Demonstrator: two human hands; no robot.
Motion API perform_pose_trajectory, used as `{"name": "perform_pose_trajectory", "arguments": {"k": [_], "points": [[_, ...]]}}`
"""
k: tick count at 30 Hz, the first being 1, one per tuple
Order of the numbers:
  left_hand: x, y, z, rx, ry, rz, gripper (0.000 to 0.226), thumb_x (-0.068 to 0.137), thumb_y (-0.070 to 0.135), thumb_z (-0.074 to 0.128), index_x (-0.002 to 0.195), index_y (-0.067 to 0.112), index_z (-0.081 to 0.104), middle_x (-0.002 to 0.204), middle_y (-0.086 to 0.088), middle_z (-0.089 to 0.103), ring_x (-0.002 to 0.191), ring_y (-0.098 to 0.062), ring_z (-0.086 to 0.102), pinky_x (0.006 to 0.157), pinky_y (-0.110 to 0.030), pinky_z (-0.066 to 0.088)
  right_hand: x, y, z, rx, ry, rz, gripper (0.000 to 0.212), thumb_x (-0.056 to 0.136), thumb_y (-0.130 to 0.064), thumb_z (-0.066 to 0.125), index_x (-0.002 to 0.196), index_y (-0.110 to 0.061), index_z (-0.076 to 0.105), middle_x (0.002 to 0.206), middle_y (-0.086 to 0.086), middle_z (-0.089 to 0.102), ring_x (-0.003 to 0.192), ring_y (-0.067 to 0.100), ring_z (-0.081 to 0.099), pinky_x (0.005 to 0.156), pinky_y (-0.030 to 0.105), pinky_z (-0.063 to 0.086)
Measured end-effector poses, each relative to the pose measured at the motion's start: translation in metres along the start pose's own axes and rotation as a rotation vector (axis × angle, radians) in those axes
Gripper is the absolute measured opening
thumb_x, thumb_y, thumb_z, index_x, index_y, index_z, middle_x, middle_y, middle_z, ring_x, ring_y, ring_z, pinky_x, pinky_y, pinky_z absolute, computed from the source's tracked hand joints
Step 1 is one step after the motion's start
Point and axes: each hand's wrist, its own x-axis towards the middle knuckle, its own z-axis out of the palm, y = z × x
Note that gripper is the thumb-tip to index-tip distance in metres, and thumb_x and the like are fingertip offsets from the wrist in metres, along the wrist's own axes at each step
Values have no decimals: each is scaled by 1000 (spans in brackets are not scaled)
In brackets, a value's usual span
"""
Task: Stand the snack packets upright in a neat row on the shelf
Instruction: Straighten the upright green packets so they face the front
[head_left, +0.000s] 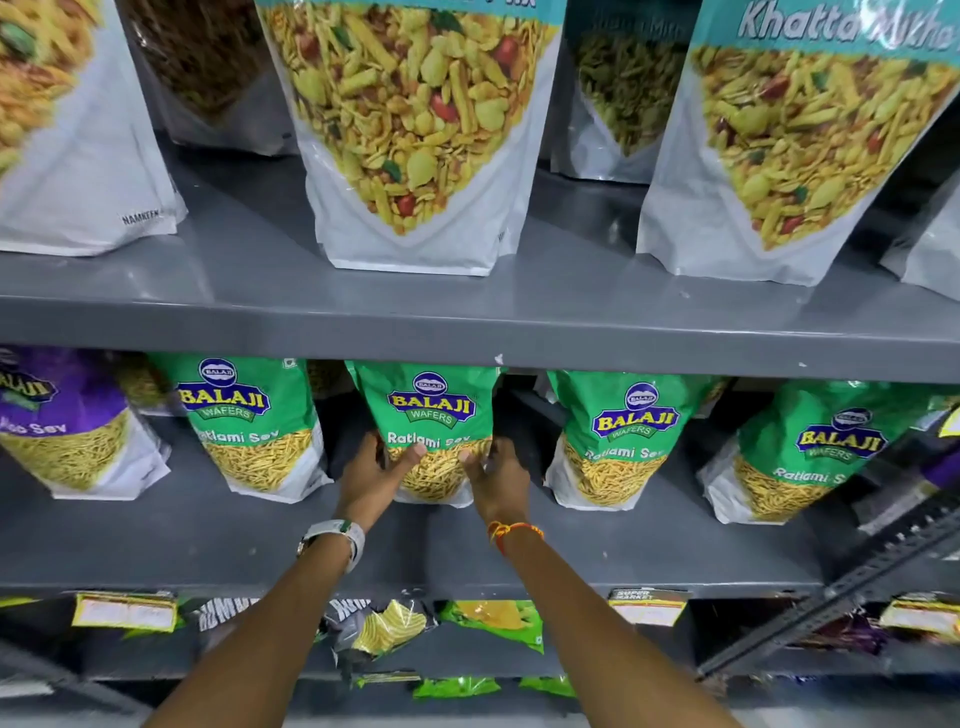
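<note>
A green Balaji Ratlami Sev packet (428, 415) stands upright in the middle of the grey middle shelf (208, 535). My left hand (371, 478) grips its lower left side and my right hand (496, 483) grips its lower right side. Three more green Ratlami Sev packets stand in the same row: one to the left (249, 421), one to the right (621, 436) and one at the far right (800, 452), which leans a little. A purple Balaji packet (62, 415) stands at the far left end.
The upper shelf (467, 322) carries large white namkeen pouches (415, 130). Below, chips packets (384, 629) lie on the bottom shelf behind yellow price tags (124, 610). A slotted metal upright (831, 597) slants across the lower right.
</note>
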Motion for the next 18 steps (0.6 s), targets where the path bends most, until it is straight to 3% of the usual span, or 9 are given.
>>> {"name": "perform_pose_trajectory", "arguments": {"k": [3, 6, 7, 10, 13, 15, 18], "points": [[-5, -1, -1, -29, -15, 40, 73, 61, 63, 63, 118, 20, 50, 118, -1, 65, 109, -20, 61, 94, -41, 48, -24, 6, 16, 92, 135, -17, 32, 87, -24, 63, 107, -4, 47, 108, 23, 62, 97, 37, 60, 69, 30, 42], [-10, -3, -6, -99, 21, 102, 55, 76, 39, 70, 122, 15, 49, 120, -3, 63, 110, -18, 60, 96, -35, 48, -45, 6, 30, 60, 163, -96, 22, 86, -25, 63, 91, -6, 51, 93, 19, 65, 84, 35, 61, 68, 40, 50], [-13, -4, -12, -108, 88, 138, 47, 80, 33, 68, 120, 15, 51, 117, -3, 63, 106, -16, 60, 93, -27, 49, -50, 4, 37, 27, 88, -152, 20, 85, -25, 63, 85, -6, 56, 86, 18, 67, 77, 32, 62, 66, 39, 50], [-21, -7, -46, 8, 380, 296, 35, 86, 44, 57, 108, 17, 56, 96, 1, 57, 80, -13, 56, 68, -8, 45, -60, -15, 61, 9, -256, -298, 24, 83, -27, 67, 75, -5, 64, 74, 15, 67, 65, 17, 54, 64, 31, 48], [-17, -26, -100, 12, 630, 316, 44, 82, 46, 57, 103, 8, 53, 91, -12, 51, 75, -19, 50, 70, -17, 45, -58, -45, 88, 95, -399, -314, 29, 79, -24, 73, 96, -3, 66, 92, 17, 70, 75, 2, 56, 63, 4, 41], [-6, -38, -135, -45, 674, 283, 42, 79, 45, 59, 104, 12, 48, 91, -21, 51, 72, -19, 49, 69, -28, 45, -52, -64, 107, 143, -386, -270, 43, 77, -26, 75, 111, -4, 60, 109, 15, 68, 97, 11, 61, 67, 7, 40], [12, -52, -171, -69, 624, 167, 33, 84, 30, 65, 108, 17, 48, 104, -13, 53, 89, -20, 55, 85, -19, 46, -35, -86, 128, 202, -355, -179, 71, 73, -30, 79, 131, -8, 44, 125, 7, 59, 116, 16, 53, 77, 11, 33]]}}
